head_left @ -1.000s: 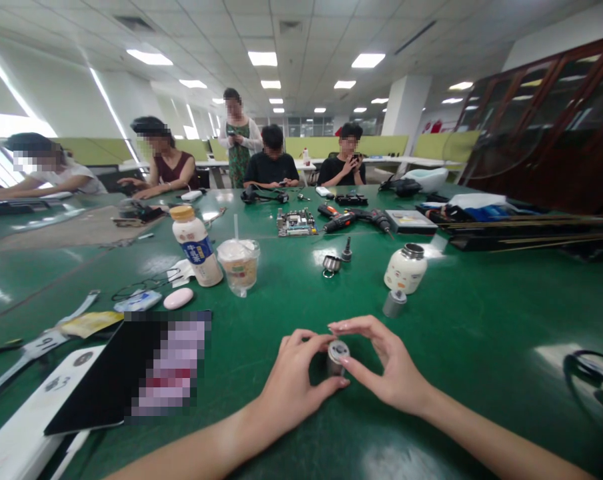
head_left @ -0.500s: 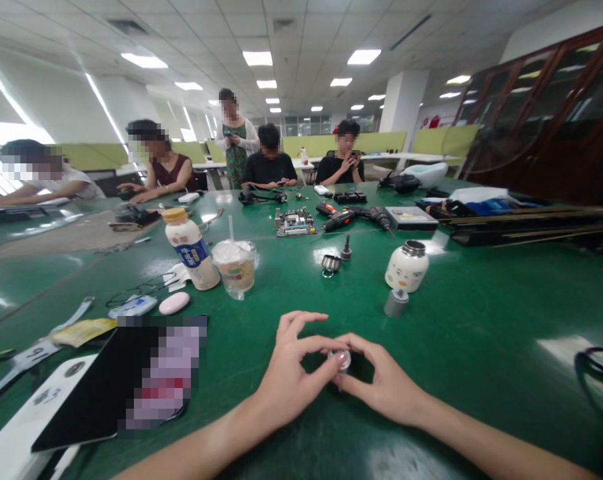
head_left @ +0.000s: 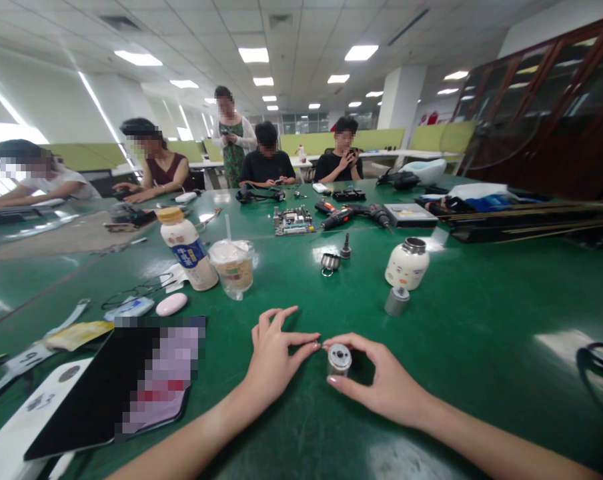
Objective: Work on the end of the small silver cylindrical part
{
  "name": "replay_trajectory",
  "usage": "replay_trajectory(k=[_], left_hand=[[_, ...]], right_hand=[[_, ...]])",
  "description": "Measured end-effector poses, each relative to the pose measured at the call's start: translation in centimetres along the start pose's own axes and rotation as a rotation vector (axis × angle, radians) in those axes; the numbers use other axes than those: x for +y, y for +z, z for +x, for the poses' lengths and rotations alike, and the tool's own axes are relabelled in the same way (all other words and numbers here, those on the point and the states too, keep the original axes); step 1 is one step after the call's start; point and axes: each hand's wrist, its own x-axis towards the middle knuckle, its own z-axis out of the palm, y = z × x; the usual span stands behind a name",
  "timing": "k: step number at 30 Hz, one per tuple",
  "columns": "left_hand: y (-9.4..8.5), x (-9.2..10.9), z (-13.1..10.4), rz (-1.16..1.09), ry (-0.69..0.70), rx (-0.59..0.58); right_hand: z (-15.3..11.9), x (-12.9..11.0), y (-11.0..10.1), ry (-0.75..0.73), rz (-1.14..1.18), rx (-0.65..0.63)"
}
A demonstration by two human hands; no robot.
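A small silver cylindrical motor (head_left: pixel 339 362) stands upright on the green table, with a dark centre and small holes in its top face. My right hand (head_left: pixel 389 383) curves around it from the right, thumb and index finger gripping its sides. To the left of the motor is my left hand (head_left: pixel 276 353), its thumb and index tips pinched together and its other fingers raised. Whatever sits in that pinch is too small to make out. Beyond my right hand, a second silver cylinder (head_left: pixel 396 302) rests in front of a cream bottle without a lid (head_left: pixel 407 265).
Farther off lie a metal cup-like part (head_left: pixel 330 263), a dark geared part (head_left: pixel 346 248), a circuit board (head_left: pixel 294 221) and a power drill (head_left: pixel 336 219). On the left are a drink cup (head_left: pixel 233 267), a milk-tea bottle (head_left: pixel 187 252) and a tablet (head_left: pixel 81 390). Several people are across the table.
My left hand has drawn away to the left from the motor, its thumb and index finger pinched. The motor's top is now uncovered, while my right hand stays around it.
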Motion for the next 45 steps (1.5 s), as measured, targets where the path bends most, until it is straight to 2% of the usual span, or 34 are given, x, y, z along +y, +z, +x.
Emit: replay_trajectory(k=[3, 6, 10, 15, 20, 22, 29, 34, 36, 38, 40, 45], left_hand=[[-0.9, 0.8, 0.4, -0.067, 0.020, 0.064], [-2.0, 2.2, 0.6, -0.178, 0.139, 0.134], [-2.5, 3.7, 0.4, -0.223, 0.191, 0.059], [-2.3, 3.9, 0.4, -0.264, 0.226, 0.008], [-3.0, 4.3, 0.0, -0.275, 0.263, -0.059], [-3.1, 4.6, -0.2, -0.318, 0.260, -0.072], [-2.6, 5.1, 0.1, -0.455, 0.138, 0.011], [-2.5, 3.8, 0.9, -0.470, 0.054, 0.154], [-2.0, 2.6, 0.9, -0.418, 0.025, 0.117], [-1.3, 1.4, 0.8, -0.374, 0.005, 0.001], [-0.6, 0.5, 0.6, -0.363, 0.007, -0.045], [-0.2, 0.1, 0.5, -0.339, 0.002, -0.026]], right_hand=[[0.1, 0.2, 0.1, 0.007, -0.006, 0.001], [0.1, 0.5, 0.2, 0.004, -0.021, 0.003], [0.0, 0.6, 0.3, -0.003, -0.025, 0.013], [0.0, 0.4, 0.3, -0.017, -0.013, 0.009], [0.2, 0.6, 0.4, -0.034, 0.012, 0.021], [0.2, 0.6, 0.5, -0.034, 0.020, 0.029], [0.0, 0.5, 0.3, -0.043, 0.007, 0.005], [0.0, 0.5, 0.2, -0.019, -0.017, 0.016], [0.0, 0.4, 0.2, -0.013, -0.013, 0.007], [0.1, 0.3, 0.2, -0.007, -0.014, 0.009], [0.1, 0.3, 0.2, 0.000, -0.017, 0.015], [0.1, 0.3, 0.2, 0.022, 0.005, 0.023]])
